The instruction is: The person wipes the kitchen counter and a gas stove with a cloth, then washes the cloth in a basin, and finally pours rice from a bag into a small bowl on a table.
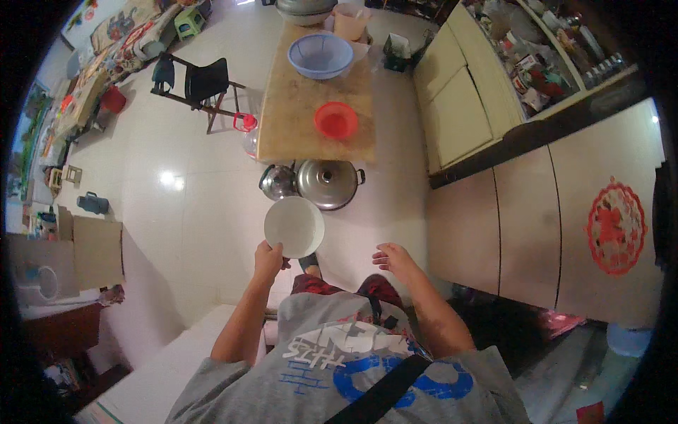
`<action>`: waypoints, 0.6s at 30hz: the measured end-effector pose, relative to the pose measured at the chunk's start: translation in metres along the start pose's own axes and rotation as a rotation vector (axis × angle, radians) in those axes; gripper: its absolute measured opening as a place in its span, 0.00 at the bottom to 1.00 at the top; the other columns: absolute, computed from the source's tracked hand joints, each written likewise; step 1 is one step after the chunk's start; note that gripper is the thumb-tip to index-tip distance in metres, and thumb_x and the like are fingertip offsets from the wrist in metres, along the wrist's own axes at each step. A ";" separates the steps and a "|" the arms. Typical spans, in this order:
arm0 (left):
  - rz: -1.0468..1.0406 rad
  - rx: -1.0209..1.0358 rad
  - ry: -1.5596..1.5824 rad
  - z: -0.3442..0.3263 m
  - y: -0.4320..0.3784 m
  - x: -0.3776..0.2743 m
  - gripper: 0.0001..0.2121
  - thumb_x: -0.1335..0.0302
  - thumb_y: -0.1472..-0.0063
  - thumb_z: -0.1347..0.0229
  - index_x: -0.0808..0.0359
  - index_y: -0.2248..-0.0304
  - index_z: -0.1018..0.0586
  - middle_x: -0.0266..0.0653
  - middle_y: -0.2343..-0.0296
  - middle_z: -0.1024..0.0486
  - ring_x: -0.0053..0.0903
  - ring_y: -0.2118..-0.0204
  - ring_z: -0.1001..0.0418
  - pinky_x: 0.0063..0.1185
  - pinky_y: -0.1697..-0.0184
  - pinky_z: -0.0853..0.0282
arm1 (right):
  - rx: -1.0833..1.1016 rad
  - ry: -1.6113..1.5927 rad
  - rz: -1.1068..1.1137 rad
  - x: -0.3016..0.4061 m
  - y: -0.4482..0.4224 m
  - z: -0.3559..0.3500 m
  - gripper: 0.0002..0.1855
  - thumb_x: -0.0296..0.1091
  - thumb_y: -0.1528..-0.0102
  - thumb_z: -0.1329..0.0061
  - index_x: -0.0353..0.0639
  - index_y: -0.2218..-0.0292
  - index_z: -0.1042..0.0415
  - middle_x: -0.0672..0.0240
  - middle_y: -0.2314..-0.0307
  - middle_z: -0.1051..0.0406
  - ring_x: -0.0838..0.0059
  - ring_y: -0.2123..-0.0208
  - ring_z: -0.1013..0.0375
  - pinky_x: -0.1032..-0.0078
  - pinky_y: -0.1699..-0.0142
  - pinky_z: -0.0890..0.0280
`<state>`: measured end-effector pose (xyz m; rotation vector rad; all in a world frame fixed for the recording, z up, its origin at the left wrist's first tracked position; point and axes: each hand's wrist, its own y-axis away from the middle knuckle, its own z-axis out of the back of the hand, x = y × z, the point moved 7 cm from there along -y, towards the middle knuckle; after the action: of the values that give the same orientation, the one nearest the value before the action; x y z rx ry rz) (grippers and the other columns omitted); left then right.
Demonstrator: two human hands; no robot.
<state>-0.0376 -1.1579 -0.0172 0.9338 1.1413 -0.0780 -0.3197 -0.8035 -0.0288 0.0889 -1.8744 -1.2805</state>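
My left hand [271,259] grips the near rim of a round white bowl [294,227], with the thumb over the edge. No food or liquid can be made out inside the bowl. My right hand [393,257] hangs in the air to the right, fingers apart and holding nothing. Beyond the bowl, on the floor at the table's near end, sit a large lidded metal pot [331,185] and a metal kettle [279,181]. A red plastic bowl [336,120] stands on the wooden table [288,127].
Farther back on the table is a blue plastic basin [321,57]. A plastic jug [250,140] with a red cap stands by the table's left side, near a folding chair [206,79]. Cream cabinets [461,116] line the right. A cardboard box [98,249] is at left.
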 end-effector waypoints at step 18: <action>0.251 -0.297 0.209 0.018 -0.094 -0.044 0.13 0.69 0.24 0.44 0.74 0.58 0.19 0.43 0.77 0.19 0.29 0.82 0.22 0.28 0.78 0.29 | 0.019 -0.356 -0.194 0.162 -0.362 -0.102 0.09 0.36 0.31 0.48 0.40 0.57 0.26 0.56 0.63 0.18 0.58 0.61 0.17 0.63 0.55 0.23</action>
<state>-0.0906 -1.2472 -0.0361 0.8236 1.1793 0.3920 -0.4923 -1.1285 -0.2078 0.0561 -2.2235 -1.4864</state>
